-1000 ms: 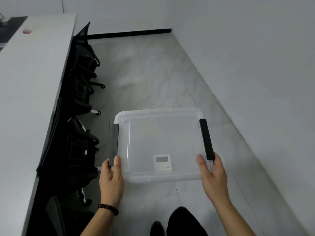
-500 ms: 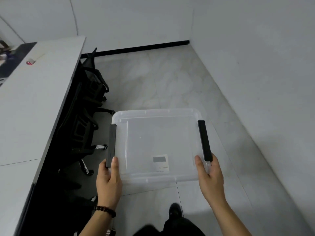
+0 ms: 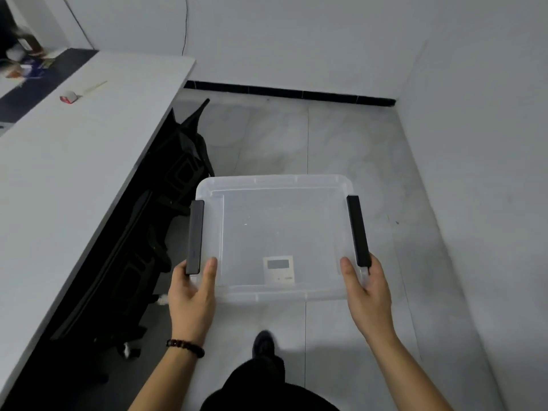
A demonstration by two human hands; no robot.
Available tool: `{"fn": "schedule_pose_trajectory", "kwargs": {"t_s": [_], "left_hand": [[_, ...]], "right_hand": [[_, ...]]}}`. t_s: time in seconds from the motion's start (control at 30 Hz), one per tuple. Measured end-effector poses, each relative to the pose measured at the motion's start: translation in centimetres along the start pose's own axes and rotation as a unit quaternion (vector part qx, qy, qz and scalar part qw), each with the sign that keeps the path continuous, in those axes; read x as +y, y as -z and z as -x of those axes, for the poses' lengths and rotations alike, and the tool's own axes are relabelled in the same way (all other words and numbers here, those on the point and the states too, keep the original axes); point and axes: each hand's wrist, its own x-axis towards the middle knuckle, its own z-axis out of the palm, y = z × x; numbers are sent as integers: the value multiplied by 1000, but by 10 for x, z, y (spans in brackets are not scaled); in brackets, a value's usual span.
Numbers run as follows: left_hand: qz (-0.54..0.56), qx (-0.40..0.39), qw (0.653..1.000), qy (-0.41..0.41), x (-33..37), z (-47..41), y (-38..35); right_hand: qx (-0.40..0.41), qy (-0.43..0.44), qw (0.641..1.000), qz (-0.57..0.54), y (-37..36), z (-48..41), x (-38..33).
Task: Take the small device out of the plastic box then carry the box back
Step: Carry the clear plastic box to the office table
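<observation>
I carry a clear plastic box [image 3: 275,185] with two black side handles above a tiled floor. My left hand [image 3: 192,295] grips its near left corner under the left handle [image 3: 194,235]. My right hand [image 3: 366,289] grips its near right corner by the right handle [image 3: 358,231]. Inside, near the front wall, lies a small white device [image 3: 279,269] with a grey screen, flat on the box bottom.
A long white table [image 3: 74,161] runs along the left, with a small red-and-white item [image 3: 68,97] on it. Black office chairs [image 3: 166,209] are tucked under its edge. White walls close the right and far sides. My dark shoe [image 3: 262,342] steps on the floor.
The view has advanced along the aisle and tilted up; the far wall and table end are closer. Both hands keep the same hold on the box, and the device stays put.
</observation>
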Motion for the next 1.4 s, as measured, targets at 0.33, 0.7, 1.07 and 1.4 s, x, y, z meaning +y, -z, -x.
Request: {"fn": "schedule_pose_trajectory", "kwargs": {"t_s": [0.33,0.7,1.07,1.4], "left_hand": [[-35,-50,998,-18,63,-270,-185],[-47,66,997,9,145,-534,-333],[4,175,982,67,151,-796,-425],[-3,162,985,59,222,-1085,-475]], "right_hand": [[52,-9,998,-35,-59,-286,-54],[-46,14,998,-29,-170,-631,-161],[-152,57,986,29,-332,-896,-259],[-134,70,988,24,-490,-1117,-366]]}}
